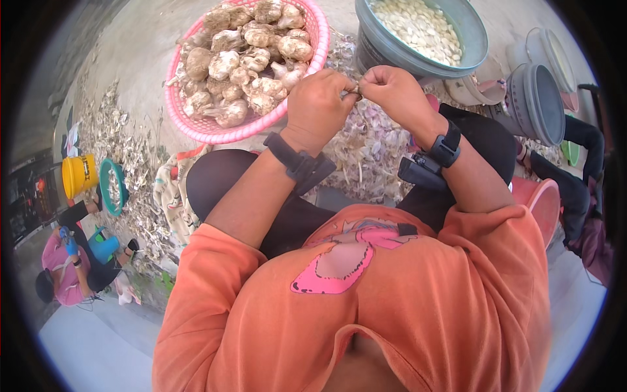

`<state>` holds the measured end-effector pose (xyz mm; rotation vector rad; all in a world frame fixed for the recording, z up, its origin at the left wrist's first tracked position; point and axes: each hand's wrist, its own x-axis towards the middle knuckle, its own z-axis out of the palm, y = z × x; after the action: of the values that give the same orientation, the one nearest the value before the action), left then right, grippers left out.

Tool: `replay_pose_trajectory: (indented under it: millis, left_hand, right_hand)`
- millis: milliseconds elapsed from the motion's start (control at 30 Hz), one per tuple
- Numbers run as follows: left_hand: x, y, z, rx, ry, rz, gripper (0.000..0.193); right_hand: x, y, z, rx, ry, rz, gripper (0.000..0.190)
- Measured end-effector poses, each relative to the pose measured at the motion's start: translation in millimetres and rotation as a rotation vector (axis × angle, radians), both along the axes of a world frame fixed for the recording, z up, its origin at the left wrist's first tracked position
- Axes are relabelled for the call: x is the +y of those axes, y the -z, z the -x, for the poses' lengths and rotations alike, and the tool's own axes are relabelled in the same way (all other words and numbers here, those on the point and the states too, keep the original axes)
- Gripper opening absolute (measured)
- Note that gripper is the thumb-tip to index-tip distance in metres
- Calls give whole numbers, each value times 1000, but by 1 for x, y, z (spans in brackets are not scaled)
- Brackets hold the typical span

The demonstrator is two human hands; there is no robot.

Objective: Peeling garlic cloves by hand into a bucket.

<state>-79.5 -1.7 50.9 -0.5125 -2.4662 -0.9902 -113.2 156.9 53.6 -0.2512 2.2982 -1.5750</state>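
Observation:
My left hand (321,105) and my right hand (397,95) meet fingertip to fingertip, between a pink basket and a bucket. A small piece, probably garlic, is pinched between them; the fingers hide most of it. Left of my left hand, the pink plastic basket (321,36) is heaped with whole garlic bulbs (254,59). Just beyond my right hand stands the grey-blue bucket (472,68), with peeled garlic cloves (419,29) in liquid. Purplish and white garlic skins (365,147) lie in a pile under my hands, between my knees.
More buckets (546,105) and a red tub (543,206) stand at the right, near another person's dark-clad legs (563,181). At the left are a yellow bucket (78,175), a green basin (104,188) and a seated person in pink (68,269) with blue gloves. Skins litter the ground.

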Motion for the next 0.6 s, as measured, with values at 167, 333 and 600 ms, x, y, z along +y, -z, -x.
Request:
replay_pose_trajectory:
  millis: [167,333,600]
  left_hand:
    - [2,-2,-2,-13,-18,10,17]
    - [4,-11,-3,-73,-42,-85,16]
    - [-4,-22,0,-963,166,-1202,15]
  right_hand:
    - [-1,4,3,12,-2,-44,23]
    - [3,4,4,-39,18,13,20]
    - [5,-13,-3,-425,-156,875,6]
